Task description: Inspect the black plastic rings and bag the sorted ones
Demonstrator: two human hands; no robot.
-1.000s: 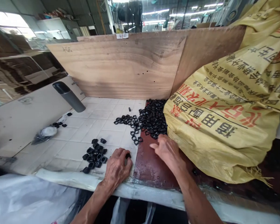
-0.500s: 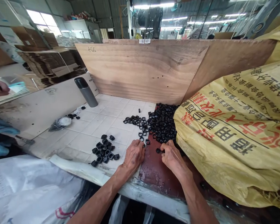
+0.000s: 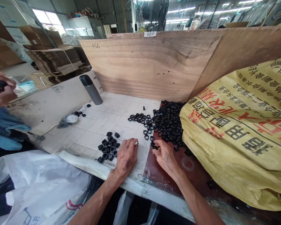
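My left hand [image 3: 126, 157] rests over the pale tiled tabletop with its fingers closed on a small black ring [image 3: 137, 142], whose edge shows at the fingertips. Just left of it lies a loose cluster of black plastic rings [image 3: 109, 145]. My right hand [image 3: 165, 156], above the dark red part of the table, pinches another small black ring [image 3: 155, 147], mostly covered by the fingers. Beyond that hand spreads a large heap of black rings [image 3: 170, 120], with some strays on the pale tiles.
A yellow printed sack [image 3: 239, 134] bulges along the right side. Wooden boards [image 3: 150, 65] wall the back. A grey flask [image 3: 93, 93] and a small plastic bag [image 3: 67, 120] stand at left. Another person's hands [image 3: 3, 90] hold something dark at the far left.
My left hand has moved left, closer to the small cluster. My right hand has shifted left toward the edge of the heap. The other person's hands have come further into view.
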